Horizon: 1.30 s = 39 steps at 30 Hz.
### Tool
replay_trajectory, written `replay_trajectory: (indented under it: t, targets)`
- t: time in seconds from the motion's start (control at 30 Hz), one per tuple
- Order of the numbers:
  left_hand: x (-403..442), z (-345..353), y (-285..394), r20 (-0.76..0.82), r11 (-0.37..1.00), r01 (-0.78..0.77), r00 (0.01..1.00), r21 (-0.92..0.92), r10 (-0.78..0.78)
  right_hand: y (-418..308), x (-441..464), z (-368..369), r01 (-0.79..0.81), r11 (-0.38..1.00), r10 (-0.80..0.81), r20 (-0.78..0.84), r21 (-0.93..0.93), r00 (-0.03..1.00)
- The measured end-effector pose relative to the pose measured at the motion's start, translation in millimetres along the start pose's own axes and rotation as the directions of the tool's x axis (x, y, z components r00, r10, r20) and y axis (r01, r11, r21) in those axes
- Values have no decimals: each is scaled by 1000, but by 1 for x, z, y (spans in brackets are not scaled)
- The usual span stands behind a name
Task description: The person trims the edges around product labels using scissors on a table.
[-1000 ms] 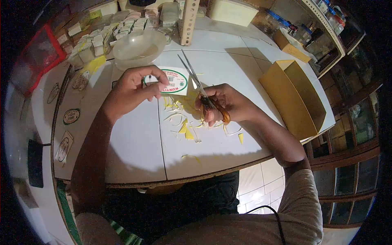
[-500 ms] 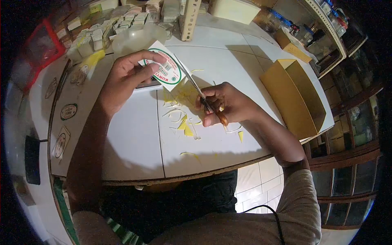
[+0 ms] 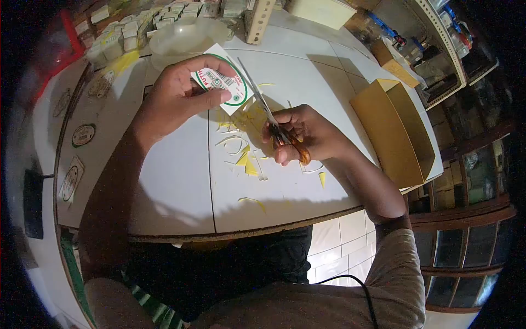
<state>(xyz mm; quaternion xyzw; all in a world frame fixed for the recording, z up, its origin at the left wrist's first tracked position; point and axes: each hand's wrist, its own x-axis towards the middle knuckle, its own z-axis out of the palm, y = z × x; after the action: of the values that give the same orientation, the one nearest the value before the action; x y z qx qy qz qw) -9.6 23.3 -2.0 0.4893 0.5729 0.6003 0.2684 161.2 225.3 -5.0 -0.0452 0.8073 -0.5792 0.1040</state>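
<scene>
Between the thumb and fingers of my left hand point(image 3: 181, 93) is a white paper label point(image 3: 239, 97) with a green oval border, red lettering and a barcode. My right hand point(image 3: 307, 134) grips a pair of scissors point(image 3: 272, 118) by its amber-brown handles, fingers through the loops. The blades point up and away, along the label's right edge; whether they touch the paper I cannot tell. Below the hands, yellow and white paper scraps point(image 3: 249, 164) are scattered on the white tiled table point(image 3: 175, 186).
An open cardboard box point(image 3: 392, 137) stands at the right table edge. Oval labels point(image 3: 83, 135) lie at the left. A translucent bowl point(image 3: 189, 41) sits at the back, near stacks of small labels point(image 3: 123, 38) and a perforated metal post point(image 3: 259, 22). A red-framed object point(image 3: 71, 33) is at far left.
The label in my left hand has turned, showing different lettering, and its left thumb now lies further across it. The scissors have shifted slightly with my right hand. The view has moved a little.
</scene>
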Motion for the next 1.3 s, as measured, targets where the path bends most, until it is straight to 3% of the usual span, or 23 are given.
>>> replay_trajectory:
  t: [0.17,0.9,1.0,1.07,1.17,1.3]
  targets:
    - [1,-3,0,31,1000,-16,999,9,15,-1,0,0,55,998,-54,13,-7,998]
    - [1,-9,2,44,999,9,999,41,-11,-12,-1,4,-106,994,106,7,15,994]
    - [0,-4,1,101,998,66,993,10,-66,-7,0,3,-95,995,95,7,32,995]
    - [0,2,-5,189,1000,6,982,22,-10,-5,0,4,-71,996,70,6,50,998]
    - [-2,3,2,154,992,124,981,-16,-121,-8,1,7,-119,992,119,-3,32,993]
    - [-1,3,-1,163,996,84,983,2,-83,-11,1,9,-158,987,159,-33,31,987]
